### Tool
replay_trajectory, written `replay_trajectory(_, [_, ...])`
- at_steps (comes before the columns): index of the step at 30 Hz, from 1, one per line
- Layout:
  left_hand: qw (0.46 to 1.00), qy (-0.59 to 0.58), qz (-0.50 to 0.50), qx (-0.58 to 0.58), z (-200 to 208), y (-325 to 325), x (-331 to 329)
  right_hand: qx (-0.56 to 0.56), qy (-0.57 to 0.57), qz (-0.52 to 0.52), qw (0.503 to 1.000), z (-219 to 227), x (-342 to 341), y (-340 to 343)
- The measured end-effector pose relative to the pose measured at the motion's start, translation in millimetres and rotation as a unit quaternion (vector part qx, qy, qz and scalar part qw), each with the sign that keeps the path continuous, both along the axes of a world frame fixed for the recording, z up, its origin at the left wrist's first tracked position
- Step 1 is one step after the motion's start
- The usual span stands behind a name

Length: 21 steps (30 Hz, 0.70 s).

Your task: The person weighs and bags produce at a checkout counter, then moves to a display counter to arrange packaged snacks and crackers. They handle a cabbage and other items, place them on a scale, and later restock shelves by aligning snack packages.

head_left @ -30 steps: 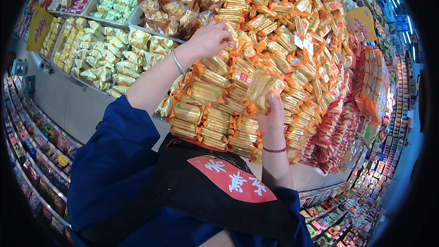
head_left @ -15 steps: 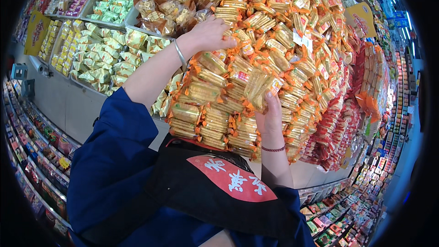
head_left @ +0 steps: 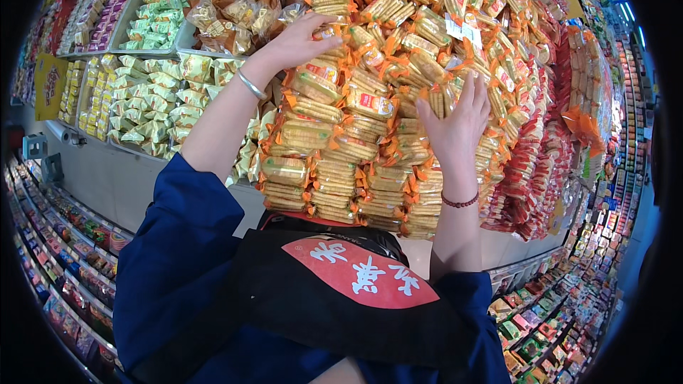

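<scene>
Both hands lie spread and flat on the heap of orange biscuit packs, gripping nothing: the left hand on its far left, the right hand nearer, right of centre. Green packs lie left.

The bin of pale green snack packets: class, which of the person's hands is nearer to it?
Left. The left hand rests on the orange biscuit packets just right of the green packets; the right hand lies farther right on the pile.
</scene>
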<state>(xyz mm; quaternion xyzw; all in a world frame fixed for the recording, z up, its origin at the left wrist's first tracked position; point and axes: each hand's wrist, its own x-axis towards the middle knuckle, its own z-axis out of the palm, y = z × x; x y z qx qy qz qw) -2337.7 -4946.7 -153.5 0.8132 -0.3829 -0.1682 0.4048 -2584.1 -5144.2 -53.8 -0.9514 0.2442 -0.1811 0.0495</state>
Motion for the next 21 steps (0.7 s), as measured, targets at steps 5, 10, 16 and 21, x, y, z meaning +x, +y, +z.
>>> replay_trajectory(5, [0.992, -0.071, 0.004, 0.108, 18, -11, -17, 0.156, -0.027, 0.204, 0.966, -9, 61, 12])
replay_trajectory(10, [0.984, -0.11, 0.032, 0.136, 19, -22, -24, 0.285, 0.081, 0.158, 0.942, -55, 118, 13])
replay_trajectory(16, [0.994, -0.065, 0.048, 0.073, 6, -10, -13, 0.251, 0.162, 0.18, 0.937, -64, 133, 6])
replay_trajectory(21, [0.997, -0.047, 0.056, 0.024, -6, -9, -6, 0.196, 0.194, 0.18, 0.944, -77, 141, 10])
